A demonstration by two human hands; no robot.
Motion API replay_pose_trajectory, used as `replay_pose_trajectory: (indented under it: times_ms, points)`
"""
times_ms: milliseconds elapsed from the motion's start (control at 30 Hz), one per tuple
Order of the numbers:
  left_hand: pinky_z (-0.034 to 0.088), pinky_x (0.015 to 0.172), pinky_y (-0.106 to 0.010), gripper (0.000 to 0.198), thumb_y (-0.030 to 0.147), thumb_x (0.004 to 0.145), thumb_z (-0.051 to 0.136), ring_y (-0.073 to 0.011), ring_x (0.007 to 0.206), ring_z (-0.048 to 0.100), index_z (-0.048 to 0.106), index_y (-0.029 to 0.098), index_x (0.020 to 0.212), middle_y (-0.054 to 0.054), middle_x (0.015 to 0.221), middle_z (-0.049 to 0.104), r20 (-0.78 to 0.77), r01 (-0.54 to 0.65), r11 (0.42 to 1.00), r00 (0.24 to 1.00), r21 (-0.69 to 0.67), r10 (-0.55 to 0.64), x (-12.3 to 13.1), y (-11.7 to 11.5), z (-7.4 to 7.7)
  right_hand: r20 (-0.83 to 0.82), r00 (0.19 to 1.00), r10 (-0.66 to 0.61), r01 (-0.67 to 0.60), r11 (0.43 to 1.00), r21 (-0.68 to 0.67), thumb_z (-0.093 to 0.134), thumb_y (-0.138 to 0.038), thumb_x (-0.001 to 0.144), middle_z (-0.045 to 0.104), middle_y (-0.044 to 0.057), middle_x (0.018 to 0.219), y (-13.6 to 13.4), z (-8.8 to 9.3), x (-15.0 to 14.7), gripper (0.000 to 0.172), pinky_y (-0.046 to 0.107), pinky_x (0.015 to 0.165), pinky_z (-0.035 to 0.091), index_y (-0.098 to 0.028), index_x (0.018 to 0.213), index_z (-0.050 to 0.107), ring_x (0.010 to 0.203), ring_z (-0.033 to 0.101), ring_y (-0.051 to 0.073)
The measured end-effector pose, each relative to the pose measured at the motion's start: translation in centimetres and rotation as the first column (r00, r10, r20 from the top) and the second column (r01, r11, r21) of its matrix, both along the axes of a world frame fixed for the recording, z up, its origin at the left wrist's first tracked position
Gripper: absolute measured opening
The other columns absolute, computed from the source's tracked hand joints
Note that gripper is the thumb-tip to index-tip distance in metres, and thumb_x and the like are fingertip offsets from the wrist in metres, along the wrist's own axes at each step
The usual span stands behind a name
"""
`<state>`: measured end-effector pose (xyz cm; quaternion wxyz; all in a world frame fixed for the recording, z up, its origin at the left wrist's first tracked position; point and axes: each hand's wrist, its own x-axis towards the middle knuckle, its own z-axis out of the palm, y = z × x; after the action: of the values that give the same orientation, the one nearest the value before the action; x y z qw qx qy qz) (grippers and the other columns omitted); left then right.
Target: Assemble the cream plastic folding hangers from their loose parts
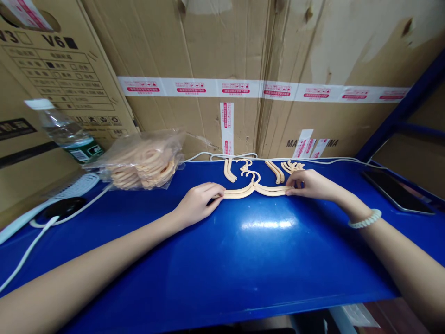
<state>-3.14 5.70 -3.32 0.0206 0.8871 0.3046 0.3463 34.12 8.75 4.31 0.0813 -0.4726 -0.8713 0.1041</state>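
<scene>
A pale cream clothes hanger (pixel 239 191), apparently made of jointed pieces, lies across the blue table with its hook pointing away from me. My left hand (pixel 201 199) pinches the tip of its left arm. At the other end, my right hand (pixel 308 185) pinches the tip of the right arm. Just behind it are more hanger parts: a stack of arm pieces (pixel 229 170) on the left, a hook piece (pixel 245 163) in the middle, another stack of arm pieces (pixel 274 171) and a bunch of hooks (pixel 292 166) on the right.
A clear plastic bag (pixel 146 160) of cream parts sits at the back left, by a water bottle (pixel 66 132). White cable (pixel 222 157) runs along the back, against cardboard (pixel 194 120). A black phone (pixel 396 191) rests at the right. The blue table's (pixel 208 278) front edge is nearest me.
</scene>
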Motion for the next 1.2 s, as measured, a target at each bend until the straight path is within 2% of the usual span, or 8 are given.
replay_pose_trajectory:
  times_ms: [567, 767, 1200]
  points:
    - [0.056, 0.083, -0.034, 0.010, 0.015, 0.094, 0.052, -0.0213, 0.094, 0.071, 0.061, 0.019, 0.092, -0.008, 0.101, 0.073, 0.051, -0.019, 1.000, 0.998, -0.014, 0.020, 0.10, -0.17, 0.31, 0.045, 0.999, -0.019, 0.017, 0.999, 0.039, 0.064, -0.037, 0.079, 0.073, 0.010, 0.090, 0.56, -0.37, 0.56, 0.032, 0.032, 0.065, 0.049, -0.014, 0.098, 0.075, 0.072, 0.064, 0.021]
    - [0.056, 0.084, -0.035, 0.010, 0.017, 0.095, 0.052, -0.0219, 0.095, 0.071, 0.062, 0.018, 0.094, -0.008, 0.101, 0.073, 0.078, -0.044, 0.999, 0.996, -0.032, 0.047, 0.07, -0.12, 0.38, 0.068, 0.995, -0.073, 0.070, 0.997, 0.044, 0.067, -0.033, 0.076, 0.075, 0.010, 0.091, 0.49, -0.38, 0.48, 0.034, 0.031, 0.066, 0.051, -0.013, 0.103, 0.074, 0.073, 0.068, 0.021]
    - [0.056, 0.087, -0.038, 0.009, 0.017, 0.093, 0.054, -0.0221, 0.095, 0.070, 0.062, 0.019, 0.093, -0.008, 0.103, 0.073, 0.103, -0.079, 0.994, 0.991, -0.070, 0.086, -0.10, 0.00, 0.33, 0.106, 0.991, -0.084, 0.080, 0.996, 0.043, 0.066, -0.030, 0.076, 0.075, 0.010, 0.092, 0.25, -0.10, 0.12, 0.025, 0.031, 0.065, 0.051, -0.015, 0.095, 0.074, 0.073, 0.068, 0.022]
